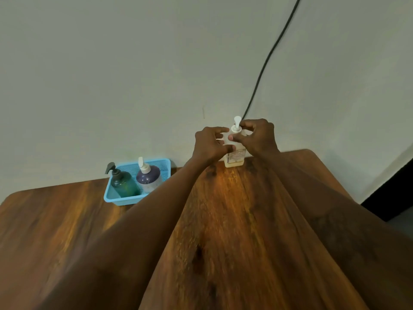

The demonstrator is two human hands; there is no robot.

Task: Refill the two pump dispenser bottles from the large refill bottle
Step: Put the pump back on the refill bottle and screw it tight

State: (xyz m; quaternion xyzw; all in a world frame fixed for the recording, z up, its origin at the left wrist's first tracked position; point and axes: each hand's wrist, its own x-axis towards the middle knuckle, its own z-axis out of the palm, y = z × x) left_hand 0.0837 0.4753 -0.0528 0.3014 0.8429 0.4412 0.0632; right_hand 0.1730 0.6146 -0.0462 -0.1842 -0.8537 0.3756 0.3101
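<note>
A tall pale bottle (235,158) with a white pump head and a label stands upright at the far edge of the wooden table (223,220), near the wall. My left hand (210,143) wraps the bottle's shoulder from the left. From the right, my right hand (257,137) has thumb and fingers pinched around the white pump collar (236,129). A dark green pump bottle (124,182) and a purple pump bottle (149,176) stand inside a light blue basket (116,199) to the left. Most of the pale bottle's upper body is hidden by my fingers.
A black cable (268,57) runs down the grey wall behind the pale bottle. The table's right corner lies just right of my right forearm, with dark floor beyond. Both my forearms stretch across the table's middle.
</note>
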